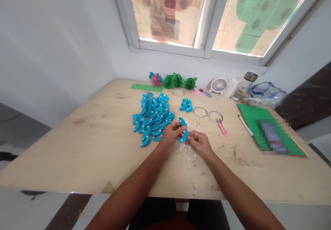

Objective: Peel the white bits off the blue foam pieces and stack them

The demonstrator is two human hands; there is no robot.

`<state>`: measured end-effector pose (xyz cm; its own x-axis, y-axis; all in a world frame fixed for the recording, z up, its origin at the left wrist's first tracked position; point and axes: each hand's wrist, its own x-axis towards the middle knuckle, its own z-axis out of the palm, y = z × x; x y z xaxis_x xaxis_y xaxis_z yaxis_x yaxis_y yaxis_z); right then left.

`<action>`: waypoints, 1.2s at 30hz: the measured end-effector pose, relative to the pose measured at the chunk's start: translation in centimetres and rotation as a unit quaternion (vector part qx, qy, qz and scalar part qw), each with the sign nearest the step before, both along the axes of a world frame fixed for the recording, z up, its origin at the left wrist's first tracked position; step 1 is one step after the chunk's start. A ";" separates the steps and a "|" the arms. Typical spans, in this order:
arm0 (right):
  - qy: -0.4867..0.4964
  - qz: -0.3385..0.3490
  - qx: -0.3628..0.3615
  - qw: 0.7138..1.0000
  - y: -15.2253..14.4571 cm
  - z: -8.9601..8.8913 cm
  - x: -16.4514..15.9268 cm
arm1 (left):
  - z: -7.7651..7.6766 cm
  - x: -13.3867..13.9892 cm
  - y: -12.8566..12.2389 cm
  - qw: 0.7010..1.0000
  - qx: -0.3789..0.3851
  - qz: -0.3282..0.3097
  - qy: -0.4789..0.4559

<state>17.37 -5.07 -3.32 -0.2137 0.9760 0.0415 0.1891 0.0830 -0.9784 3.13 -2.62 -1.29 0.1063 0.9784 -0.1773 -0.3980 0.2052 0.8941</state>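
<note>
Between my two hands is a blue paper piece [184,137], curved in outline and with small white squares on it. My left hand [170,133] pinches its left side, and my right hand [198,141] grips its lower right edge. Just above my left fingers another blue part [182,121] shows; whether it joins the held piece I cannot tell. A large heap of similar blue paper pieces [155,111] lies left of my hands. Beyond them sits a smaller group of blue pieces [186,105]. Small white scraps [184,147] are scattered under and around my hands.
Rolls of tape [200,112] and pink-handled snips [222,127] lie to the right. Along the wall stand green paper shapes [177,81], a white fan [219,85] and a bottle [248,80]. A green sheet [250,114] holds a blurred dark object [274,137]; a pen [245,125] lies alongside.
</note>
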 end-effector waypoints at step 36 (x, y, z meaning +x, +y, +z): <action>0.008 0.033 -0.017 0.999 -0.6 0.4 -0.8 | 0.3 -0.7 0.0 0.991 -0.055 0.079 -0.088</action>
<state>16.55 -5.64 -2.95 -0.2780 0.9605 0.0120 0.1681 0.0610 -0.9839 2.40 -2.58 -0.95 -0.0078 0.9609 -0.2767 -0.5812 0.2208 0.7832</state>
